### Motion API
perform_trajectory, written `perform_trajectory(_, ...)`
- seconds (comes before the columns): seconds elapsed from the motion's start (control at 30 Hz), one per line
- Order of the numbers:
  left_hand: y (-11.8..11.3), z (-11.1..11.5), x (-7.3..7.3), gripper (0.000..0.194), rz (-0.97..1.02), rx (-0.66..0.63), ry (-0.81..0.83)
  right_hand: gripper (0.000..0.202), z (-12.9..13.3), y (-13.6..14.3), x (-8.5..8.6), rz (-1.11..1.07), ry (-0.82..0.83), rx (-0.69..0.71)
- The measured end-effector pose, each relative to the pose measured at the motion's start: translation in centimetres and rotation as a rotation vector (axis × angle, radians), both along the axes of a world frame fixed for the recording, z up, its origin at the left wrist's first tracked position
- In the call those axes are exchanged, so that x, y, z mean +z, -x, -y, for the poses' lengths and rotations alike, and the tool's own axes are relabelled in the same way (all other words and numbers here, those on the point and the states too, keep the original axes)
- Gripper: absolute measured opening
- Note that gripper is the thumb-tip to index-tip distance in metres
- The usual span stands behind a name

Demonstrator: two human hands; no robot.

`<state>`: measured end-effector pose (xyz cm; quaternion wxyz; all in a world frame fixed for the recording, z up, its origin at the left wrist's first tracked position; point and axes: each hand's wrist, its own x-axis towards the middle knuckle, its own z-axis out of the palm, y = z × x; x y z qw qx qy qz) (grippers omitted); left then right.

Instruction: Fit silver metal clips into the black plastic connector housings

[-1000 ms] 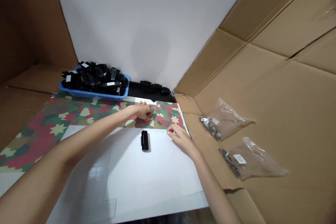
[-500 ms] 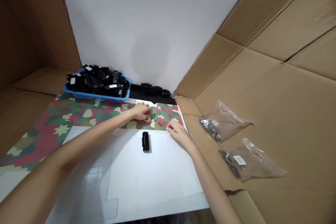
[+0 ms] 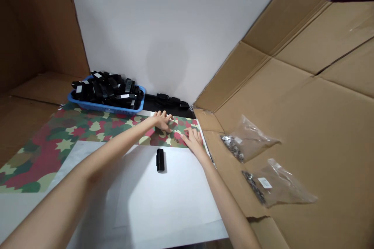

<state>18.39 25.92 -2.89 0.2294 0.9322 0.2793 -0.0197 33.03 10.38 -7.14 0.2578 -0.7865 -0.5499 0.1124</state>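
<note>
My left hand is over the far part of the camouflage-patterned sheet, fingers spread and nothing visible in them. To its right, my right hand rests at the same sheet's right end, with the fingers apart and no object seen in the grasp. Between the hands lie a few tiny dark items, too small to name. Nearer to me, a black oblong plastic piece with a small tab on its left side lies on the white surface, apart from both hands.
A blue basket heaped with black plastic pieces stands at the back left. More black pieces lie on a dark strip by the wall. Two clear bags of small metal parts lie on the cardboard at right.
My left hand has uncurled its fingers and shifted slightly right. My right hand has spread its fingers and reached slightly farther away. The black piece appears unmoved apart from a slight camera shift.
</note>
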Motion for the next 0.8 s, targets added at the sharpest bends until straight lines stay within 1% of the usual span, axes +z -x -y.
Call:
perform_trajectory(0.07,0.5,0.1,0.4,0.031,0.061,-0.073,0.093,0.021,-0.2,-0.3,0.3,-0.034,-0.031,-0.003)
perform_trajectory(0.1,0.7,0.3,0.6,0.023,0.088,-0.110,0.142,0.018,-0.3,-0.4,0.5,-0.055,-0.049,0.002)
perform_trajectory(0.13,0.9,0.6,0.8,0.019,0.117,-0.145,0.186,0.014,-0.4,-0.4,0.7,-0.079,-0.067,0.013)
perform_trajectory(0.2,1.1,1.2,1.3,0.017,0.166,-0.201,0.259,0.011,-0.4,-0.2,1.5,-0.137,-0.092,0.058)
perform_trajectory(0.27,1.2,1.9,1.8,0.015,0.193,-0.242,0.310,0.014,-0.3,0.4,2.3,-0.200,-0.102,0.123)
perform_trajectory(0.37,1.3,3.0,2.5,0.012,0.193,-0.287,0.343,0.016,0.2,1.7,3.7,-0.270,-0.105,0.209)
perform_trajectory(0.5,2.2,4.0,3.7,0.014,0.186,-0.311,0.355,0.012,0.8,3.0,4.8,-0.333,-0.099,0.238)
perform_trajectory(0.57,3.2,4.3,4.3,0.015,0.199,-0.315,0.368,0.011,1.1,3.2,5.1,-0.366,-0.111,0.224)
perform_trajectory(0.63,4.6,4.5,4.6,0.020,0.221,-0.309,0.370,0.011,1.4,3.1,5.6,-0.394,-0.150,0.199)
perform_trajectory(0.7,6.2,4.9,4.3,0.033,0.204,-0.326,0.318,0.012,1.7,2.8,6.2,-0.415,-0.207,0.171)
perform_trajectory(0.77,7.6,5.5,3.4,0.049,0.131,-0.376,0.237,0.013,1.8,2.5,7.1,-0.431,-0.267,0.146)
perform_trajectory(0.8,8.1,5.9,2.8,0.053,0.104,-0.389,0.219,0.014,1.7,2.4,7.7,-0.437,-0.294,0.138)
